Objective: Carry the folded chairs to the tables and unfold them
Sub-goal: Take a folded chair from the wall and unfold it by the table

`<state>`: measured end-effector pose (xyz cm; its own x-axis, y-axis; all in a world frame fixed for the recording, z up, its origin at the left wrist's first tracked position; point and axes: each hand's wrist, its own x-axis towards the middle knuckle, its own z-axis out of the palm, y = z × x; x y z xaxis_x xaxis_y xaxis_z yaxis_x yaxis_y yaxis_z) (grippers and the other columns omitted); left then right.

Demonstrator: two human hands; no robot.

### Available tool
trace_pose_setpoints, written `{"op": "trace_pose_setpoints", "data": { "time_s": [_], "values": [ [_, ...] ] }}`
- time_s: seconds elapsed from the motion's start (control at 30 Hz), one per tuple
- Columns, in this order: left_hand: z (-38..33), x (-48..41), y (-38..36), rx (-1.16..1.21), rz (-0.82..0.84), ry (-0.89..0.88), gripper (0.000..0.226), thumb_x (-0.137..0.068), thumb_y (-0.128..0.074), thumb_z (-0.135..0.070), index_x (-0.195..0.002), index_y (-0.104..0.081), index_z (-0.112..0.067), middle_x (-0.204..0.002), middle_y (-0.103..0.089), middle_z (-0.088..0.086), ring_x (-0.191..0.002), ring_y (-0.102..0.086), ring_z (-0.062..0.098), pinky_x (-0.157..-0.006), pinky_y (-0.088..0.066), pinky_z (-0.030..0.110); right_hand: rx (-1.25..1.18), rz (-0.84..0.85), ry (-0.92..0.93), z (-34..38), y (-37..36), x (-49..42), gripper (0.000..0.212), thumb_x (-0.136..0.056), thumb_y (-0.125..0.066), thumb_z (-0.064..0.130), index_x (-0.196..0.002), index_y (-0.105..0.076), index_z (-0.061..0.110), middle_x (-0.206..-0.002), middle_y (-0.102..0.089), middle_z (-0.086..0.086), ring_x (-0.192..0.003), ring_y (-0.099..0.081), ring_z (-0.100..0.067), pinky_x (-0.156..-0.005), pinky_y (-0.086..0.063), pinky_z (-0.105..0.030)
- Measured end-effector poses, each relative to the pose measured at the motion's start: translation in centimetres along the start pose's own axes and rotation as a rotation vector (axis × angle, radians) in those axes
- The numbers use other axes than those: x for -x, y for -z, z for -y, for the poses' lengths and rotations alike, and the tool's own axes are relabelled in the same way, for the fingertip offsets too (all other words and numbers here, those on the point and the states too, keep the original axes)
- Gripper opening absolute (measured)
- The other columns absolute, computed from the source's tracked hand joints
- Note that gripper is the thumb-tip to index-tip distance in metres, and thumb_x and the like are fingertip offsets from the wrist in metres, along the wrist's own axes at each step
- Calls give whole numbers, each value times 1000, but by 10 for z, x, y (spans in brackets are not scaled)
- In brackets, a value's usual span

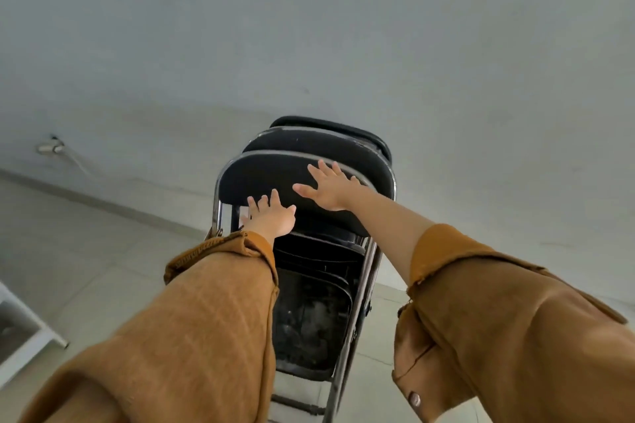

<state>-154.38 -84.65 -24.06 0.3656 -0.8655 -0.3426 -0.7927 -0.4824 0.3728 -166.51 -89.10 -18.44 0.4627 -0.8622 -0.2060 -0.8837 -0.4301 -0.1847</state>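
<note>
Our left hand is spread wide, fingers straight, at the lower left edge of the front backrest. Our right hand, equally wide, lies over the same backrest, farther right. Neither grips anything. Folded chairs stand stacked against the far wall, just below both hands.

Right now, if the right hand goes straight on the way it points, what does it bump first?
Probably the front folded chair's black backrest: the right hand reaches at it, fingers spread. Whether it touches is unclear.
</note>
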Motion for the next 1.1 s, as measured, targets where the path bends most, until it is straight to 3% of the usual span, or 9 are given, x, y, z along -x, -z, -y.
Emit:
{"op": "trace_pose_setpoints", "data": {
  "time_s": [0.27,0.5,0.9,1.03,1.1],
  "values": [
    [-3,-48,-43,-14,70,220,64,-102,-18,-45,-152,7,-14,-160,2,12,-148,7,29,-120,1,47,42,51,154,-17,-23,-65,73,-95,-29,59,-153,-4,23,-160,7,-2,-146,11,-28,-114,-4,-56],
    [-22,-89,-61,154,61,390,66,-101,-24,-47,-152,3,-16,-160,5,10,-146,11,31,-119,-1,48,197,-38,212,-40,-20,-118,72,-95,-31,58,-153,-3,25,-161,5,-3,-146,9,-32,-114,-8,-55],
    [-22,-117,-119,393,-8,670,64,-101,-29,-44,-153,-3,-17,-159,11,12,-145,17,30,-119,-2,46,255,-126,341,-49,-30,-171,71,-97,-37,50,-153,-2,23,-160,2,-10,-145,-4,-35,-110,-17,-58],
    [-23,-116,-135,465,-40,828,65,-100,-32,-44,-153,-3,-19,-158,9,14,-145,11,38,-117,-5,48,327,-240,367,-50,-44,-173,74,-97,-42,42,-152,2,19,-159,1,-14,-144,-9,-36,-108,-21,-58],
    [-25,-118,-145,548,-37,916,66,-99,-34,-45,-152,-2,-21,-158,4,16,-144,-2,41,-117,-12,49,356,-265,375,-52,-46,-173,81,-94,-51,33,-152,4,17,-158,1,-16,-143,-11,-37,-107,-23,-57]
  ]
}}
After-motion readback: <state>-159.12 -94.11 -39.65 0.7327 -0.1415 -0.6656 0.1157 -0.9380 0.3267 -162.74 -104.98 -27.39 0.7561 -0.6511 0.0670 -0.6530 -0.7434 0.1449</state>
